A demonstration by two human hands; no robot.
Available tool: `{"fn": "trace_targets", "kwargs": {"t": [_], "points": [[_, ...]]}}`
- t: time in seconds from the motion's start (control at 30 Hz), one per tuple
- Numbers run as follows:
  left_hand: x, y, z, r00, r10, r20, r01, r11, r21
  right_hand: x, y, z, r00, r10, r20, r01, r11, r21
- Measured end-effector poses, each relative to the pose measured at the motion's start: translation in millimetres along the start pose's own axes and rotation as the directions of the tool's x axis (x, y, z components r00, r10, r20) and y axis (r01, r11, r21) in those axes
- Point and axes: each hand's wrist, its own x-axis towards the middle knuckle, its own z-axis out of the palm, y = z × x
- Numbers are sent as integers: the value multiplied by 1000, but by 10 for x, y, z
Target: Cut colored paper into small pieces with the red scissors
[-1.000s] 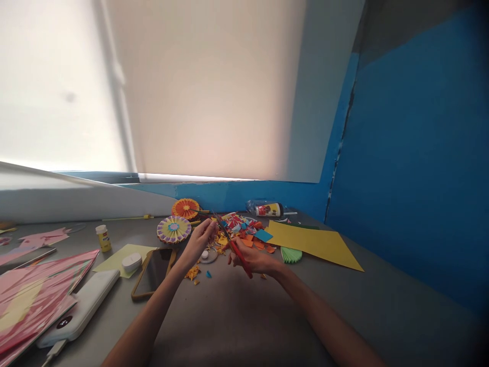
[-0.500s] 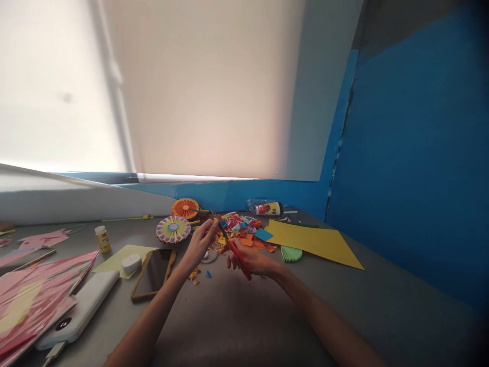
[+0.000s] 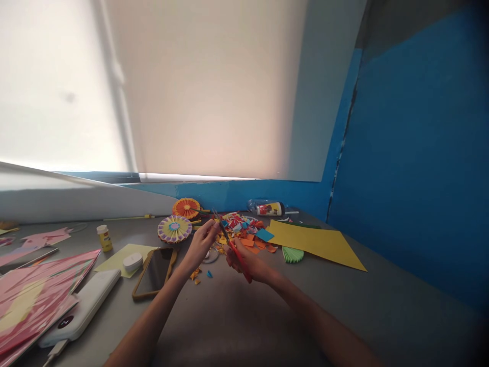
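Observation:
My right hand [image 3: 248, 262] is closed around the red handles of a pair of scissors [image 3: 241, 261], whose blades point up and away to the left. Close by, my left hand [image 3: 204, 239] has its fingers pinched together beside the blades; whatever lies between them is too small to make out. Behind both hands spreads a heap of paper scraps [image 3: 239, 227] in orange, red, blue and white. Left of the heap lie a purple-and-yellow pleated paper rosette [image 3: 174, 229] and an orange rosette [image 3: 186, 208].
A yellow sheet [image 3: 317, 242] and a green pleated fan [image 3: 292, 254] lie to the right, with a dark bottle [image 3: 270, 209] behind. On the left are a phone [image 3: 155, 272], a white case [image 3: 132, 261], a power bank [image 3: 82, 306], a small yellow bottle [image 3: 104, 238] and pink paper packs [image 3: 34, 300].
The right hand's fingers have curled in more around the scissors' handles. The left hand stays almost in place, and the whole view has shifted very slightly.

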Motion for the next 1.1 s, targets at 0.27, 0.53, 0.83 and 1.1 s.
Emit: {"fn": "trace_targets", "kwargs": {"t": [0.27,0.53,0.83,1.1], "points": [[5,28,19,1000,-20,8,21,995,-95,15,-41,102,990,136,-36,-112,919,377],[23,54,17,1000,-24,6,25,988,-152,-29,-145,102,986,152,-68,-121,933,338],[27,73,3,999,-20,-30,17,992,-125,-31,-99,18,989,142,-49,-122,950,287],[40,33,-17,997,-10,-73,0,991,-133,-70,-216,48,985,169,-20,-156,944,291]]}}
